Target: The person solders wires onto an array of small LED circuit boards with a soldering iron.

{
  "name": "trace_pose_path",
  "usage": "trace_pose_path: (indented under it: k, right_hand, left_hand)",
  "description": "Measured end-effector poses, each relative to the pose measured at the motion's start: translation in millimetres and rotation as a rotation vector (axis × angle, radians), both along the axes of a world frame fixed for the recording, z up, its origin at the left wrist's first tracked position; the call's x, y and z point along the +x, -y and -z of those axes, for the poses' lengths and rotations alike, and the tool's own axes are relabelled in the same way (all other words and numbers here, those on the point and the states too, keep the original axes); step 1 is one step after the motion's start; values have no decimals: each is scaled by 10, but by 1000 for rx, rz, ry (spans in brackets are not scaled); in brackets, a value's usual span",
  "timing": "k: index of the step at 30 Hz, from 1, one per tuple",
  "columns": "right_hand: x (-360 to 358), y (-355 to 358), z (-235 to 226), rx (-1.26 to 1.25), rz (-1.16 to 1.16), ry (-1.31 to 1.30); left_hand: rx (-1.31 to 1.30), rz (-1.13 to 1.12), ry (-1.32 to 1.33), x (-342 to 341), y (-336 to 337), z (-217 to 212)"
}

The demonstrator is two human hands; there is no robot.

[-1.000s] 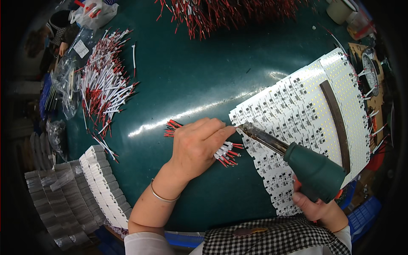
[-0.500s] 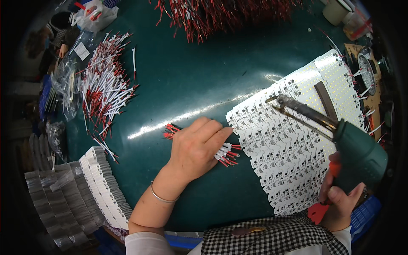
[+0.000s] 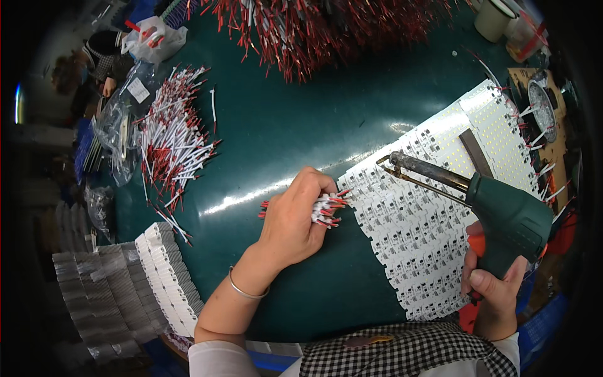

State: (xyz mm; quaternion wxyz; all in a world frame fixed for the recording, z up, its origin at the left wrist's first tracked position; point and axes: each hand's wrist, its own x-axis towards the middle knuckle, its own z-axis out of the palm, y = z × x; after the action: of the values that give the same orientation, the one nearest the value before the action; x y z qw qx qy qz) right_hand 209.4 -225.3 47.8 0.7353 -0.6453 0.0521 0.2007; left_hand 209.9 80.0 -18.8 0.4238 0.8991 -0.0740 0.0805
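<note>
My left hand (image 3: 292,217) is closed round a bundle of short red and white wires (image 3: 328,208), whose ends stick out on both sides of the fist. The fist is at the left edge of a sheet of white circuit boards (image 3: 408,232), with the wire ends close to the boards' corner. In my right hand (image 3: 496,286) is a green soldering gun (image 3: 505,213) with an orange trigger. Its dark metal barrel and thin side tube point left over the boards, and the tip (image 3: 384,162) hovers above or near their upper left part; contact cannot be made out.
A loose wire pile (image 3: 176,138) lies at the left, and a large red wire heap (image 3: 333,31) at the far edge. Stacked white strips (image 3: 166,276) stand lower left. A dark bar (image 3: 475,152) rests on the boards. A cup (image 3: 495,19) and round metal dish (image 3: 541,110) are at right.
The soldering gun has moved left and slightly down across the boards. My left hand has turned, its fingers curling more tightly round the wires. The whole view has shifted a little.
</note>
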Motion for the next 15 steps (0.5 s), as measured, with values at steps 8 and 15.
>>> trace_pose_path:
  k: [8, 15]
  right_hand:
    - [-9, 57, 71, 39, -33, 28]
    - [6, 15, -4, 0, -56, -72]
  left_hand:
    - [159, -42, 148, 32, 43, 52]
    - [284, -76, 188, 30, 88, 66]
